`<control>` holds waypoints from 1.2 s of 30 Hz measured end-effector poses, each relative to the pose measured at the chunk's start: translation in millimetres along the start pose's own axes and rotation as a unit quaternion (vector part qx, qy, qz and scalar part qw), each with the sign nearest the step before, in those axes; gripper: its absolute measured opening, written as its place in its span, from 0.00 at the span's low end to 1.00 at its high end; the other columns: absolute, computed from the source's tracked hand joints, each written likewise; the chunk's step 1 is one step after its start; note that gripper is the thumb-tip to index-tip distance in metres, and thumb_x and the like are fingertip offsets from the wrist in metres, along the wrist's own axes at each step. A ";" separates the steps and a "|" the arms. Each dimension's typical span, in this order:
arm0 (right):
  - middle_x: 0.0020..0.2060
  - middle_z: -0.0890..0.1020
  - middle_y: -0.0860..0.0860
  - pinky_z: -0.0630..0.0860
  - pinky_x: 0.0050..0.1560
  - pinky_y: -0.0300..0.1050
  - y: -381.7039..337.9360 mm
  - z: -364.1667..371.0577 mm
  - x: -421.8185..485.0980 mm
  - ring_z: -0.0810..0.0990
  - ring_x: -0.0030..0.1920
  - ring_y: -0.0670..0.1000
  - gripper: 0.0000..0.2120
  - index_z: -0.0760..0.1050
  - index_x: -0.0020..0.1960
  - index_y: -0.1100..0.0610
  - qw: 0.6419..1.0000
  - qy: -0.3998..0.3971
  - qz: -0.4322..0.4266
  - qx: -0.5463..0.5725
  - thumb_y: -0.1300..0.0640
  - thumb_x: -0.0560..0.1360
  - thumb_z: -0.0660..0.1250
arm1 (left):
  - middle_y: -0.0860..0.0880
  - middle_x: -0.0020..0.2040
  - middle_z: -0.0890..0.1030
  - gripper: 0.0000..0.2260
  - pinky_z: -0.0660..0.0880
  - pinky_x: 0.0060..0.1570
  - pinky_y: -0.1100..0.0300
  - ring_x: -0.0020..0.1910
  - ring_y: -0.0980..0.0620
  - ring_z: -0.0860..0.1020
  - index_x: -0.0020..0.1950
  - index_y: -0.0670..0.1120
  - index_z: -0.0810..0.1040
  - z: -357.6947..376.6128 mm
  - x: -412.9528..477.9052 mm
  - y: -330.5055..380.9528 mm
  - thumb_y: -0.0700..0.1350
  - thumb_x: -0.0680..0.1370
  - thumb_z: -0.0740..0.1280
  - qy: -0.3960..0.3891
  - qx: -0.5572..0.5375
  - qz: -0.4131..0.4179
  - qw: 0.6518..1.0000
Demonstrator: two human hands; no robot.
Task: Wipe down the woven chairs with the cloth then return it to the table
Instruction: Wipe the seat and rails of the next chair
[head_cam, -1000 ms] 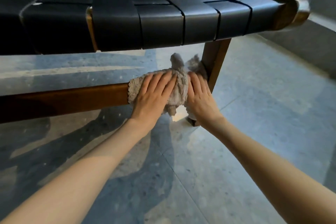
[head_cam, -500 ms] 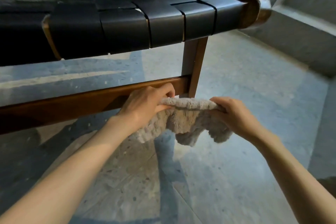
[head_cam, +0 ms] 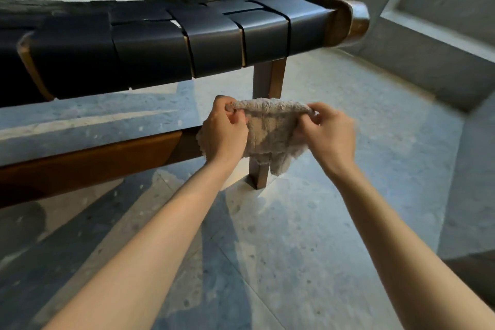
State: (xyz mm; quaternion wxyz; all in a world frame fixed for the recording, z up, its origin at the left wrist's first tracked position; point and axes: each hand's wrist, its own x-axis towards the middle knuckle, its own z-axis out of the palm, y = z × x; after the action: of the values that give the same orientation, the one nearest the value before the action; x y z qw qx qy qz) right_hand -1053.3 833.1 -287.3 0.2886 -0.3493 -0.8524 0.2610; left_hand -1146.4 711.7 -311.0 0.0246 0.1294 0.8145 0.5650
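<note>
From the head camera we saw the cloth [head_cam: 270, 131] lifted clear, in front of the chair's leg [head_cam: 267, 78] and below the woven seat [head_cam: 160, 45]. The left hand [head_cam: 225, 128] pinched its top edge at nine o'clock and the right hand [head_cam: 329, 136] at three, so its long axis ran left to right and the rest hung toward six. The lower rail [head_cam: 93, 158] lay at nine o'clock, nearer the left hand. A second earlier both palms had pressed the cloth flat against that rail.
</note>
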 end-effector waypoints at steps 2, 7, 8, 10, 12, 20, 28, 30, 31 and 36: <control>0.45 0.85 0.54 0.81 0.49 0.53 -5.4 5.3 6.0 0.84 0.46 0.51 0.11 0.80 0.57 0.55 0.992 -0.008 0.033 0.120 0.58 0.77 0.63 | 0.49 0.57 0.80 0.13 0.75 0.57 0.57 0.57 0.51 0.78 0.64 0.47 0.71 4.0 4.3 4.0 0.46 0.80 0.63 -0.010 -0.053 0.003 0.999; 0.57 0.79 0.50 0.78 0.59 0.46 -20.8 10.7 24.0 0.78 0.58 0.46 0.15 0.73 0.65 0.55 0.954 -0.001 0.039 0.298 0.61 0.80 0.62 | 0.49 0.69 0.72 0.26 0.66 0.61 0.71 0.67 0.56 0.70 0.75 0.46 0.61 11.7 11.8 19.9 0.36 0.78 0.64 -0.109 -0.152 0.078 0.979; 0.58 0.79 0.50 0.77 0.60 0.46 -23.2 11.5 26.1 0.78 0.59 0.46 0.16 0.71 0.67 0.55 0.946 -0.014 0.028 0.323 0.63 0.80 0.61 | 0.49 0.71 0.69 0.28 0.65 0.64 0.68 0.69 0.56 0.68 0.76 0.47 0.58 12.1 11.9 21.7 0.35 0.78 0.63 -0.123 -0.171 0.080 0.974; 0.63 0.76 0.55 0.76 0.61 0.48 -26.2 13.8 29.6 0.77 0.62 0.49 0.20 0.66 0.70 0.56 0.923 -0.054 0.007 0.381 0.66 0.79 0.60 | 0.49 0.73 0.66 0.30 0.63 0.68 0.63 0.72 0.56 0.64 0.76 0.47 0.55 13.8 11.7 21.9 0.33 0.78 0.62 -0.136 -0.197 0.091 0.967; 0.66 0.74 0.58 0.77 0.60 0.47 -28.2 17.4 30.9 0.76 0.64 0.51 0.23 0.60 0.70 0.54 0.896 -0.096 0.001 0.433 0.67 0.79 0.61 | 0.49 0.75 0.61 0.32 0.61 0.70 0.59 0.74 0.55 0.60 0.77 0.47 0.50 17.4 9.9 20.5 0.33 0.78 0.62 -0.141 -0.201 0.097 0.965; 0.69 0.69 0.53 0.74 0.63 0.43 -34.5 30.5 45.5 0.72 0.66 0.47 0.20 0.59 0.73 0.56 0.893 -0.163 -0.037 0.418 0.66 0.82 0.53 | 0.50 0.76 0.58 0.27 0.58 0.69 0.56 0.74 0.51 0.58 0.77 0.56 0.49 25.8 26.7 34.2 0.42 0.82 0.57 -0.183 -0.135 0.078 0.971; 0.73 0.66 0.51 0.71 0.65 0.42 -11.3 50.5 31.4 0.69 0.69 0.50 0.23 0.53 0.78 0.48 0.939 -0.175 -0.026 0.295 0.57 0.84 0.51 | 0.48 0.75 0.62 0.27 0.63 0.67 0.58 0.72 0.52 0.62 0.77 0.55 0.53 29.7 17.2 1.9 0.39 0.82 0.58 -0.174 -0.051 0.115 0.977; 0.69 0.71 0.51 0.71 0.67 0.49 4.1 57.1 13.8 0.72 0.66 0.50 0.22 0.58 0.76 0.47 0.941 -0.190 0.001 0.280 0.57 0.83 0.51 | 0.49 0.75 0.63 0.27 0.63 0.65 0.60 0.72 0.53 0.62 0.77 0.55 0.55 34.4 0.0 -10.8 0.39 0.81 0.59 -0.154 -0.030 0.120 0.980; 0.67 0.74 0.50 0.71 0.67 0.51 10.3 58.8 7.5 0.74 0.64 0.49 0.21 0.61 0.75 0.48 0.939 -0.200 0.009 0.280 0.59 0.83 0.52 | 0.50 0.75 0.62 0.28 0.62 0.67 0.58 0.73 0.52 0.61 0.77 0.55 0.55 36.1 -6.4 -14.6 0.37 0.81 0.60 -0.140 -0.021 0.121 0.982; 0.63 0.76 0.51 0.73 0.65 0.52 7.4 47.3 14.4 0.75 0.62 0.48 0.19 0.67 0.72 0.52 0.934 -0.219 -0.010 0.283 0.61 0.82 0.53 | 0.47 0.70 0.70 0.28 0.67 0.67 0.56 0.70 0.50 0.68 0.75 0.51 0.60 31.4 -4.6 -13.0 0.34 0.78 0.63 -0.121 -0.049 0.140 0.982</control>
State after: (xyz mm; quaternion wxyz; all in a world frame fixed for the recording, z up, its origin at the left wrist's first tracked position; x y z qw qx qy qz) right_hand -1090.4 837.0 -320.7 0.1845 -0.1786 -0.7889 0.5584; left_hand -1138.5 735.0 -334.9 0.0500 0.3081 0.7509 0.5820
